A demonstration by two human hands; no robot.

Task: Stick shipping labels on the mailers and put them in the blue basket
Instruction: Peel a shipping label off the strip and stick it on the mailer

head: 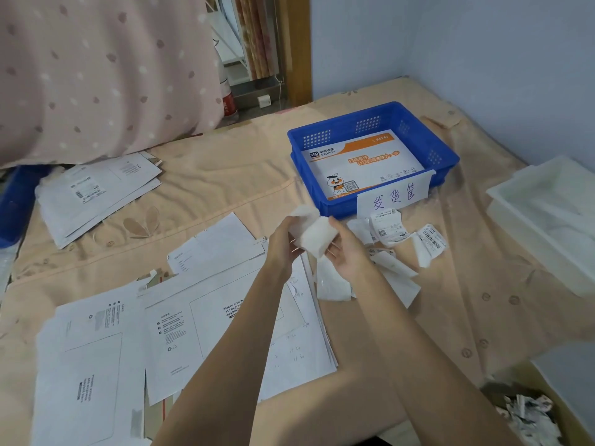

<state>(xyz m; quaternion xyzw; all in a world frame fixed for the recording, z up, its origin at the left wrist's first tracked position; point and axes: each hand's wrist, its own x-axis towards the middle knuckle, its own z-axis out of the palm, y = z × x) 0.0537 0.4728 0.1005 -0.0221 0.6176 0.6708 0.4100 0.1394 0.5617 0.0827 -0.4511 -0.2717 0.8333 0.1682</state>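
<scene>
Both my hands hold one white shipping label (314,235) in the air just in front of the blue basket (446,149). My left hand (283,241) grips its left part and my right hand (346,249) pinches its right edge. The label curls, blank side towards me. An orange-and-white mailer (363,165) lies flat inside the basket. White mailers (206,329) are spread on the bed below my arms. More loose labels (402,235) lie to the right of my hands.
A second pile of mailers (93,194) lies at the far left by a pink curtain. A white tray (547,217) stands at the right edge. A cardboard box with paper scraps (531,413) sits at the lower right. A paper tag (394,196) hangs on the basket's front.
</scene>
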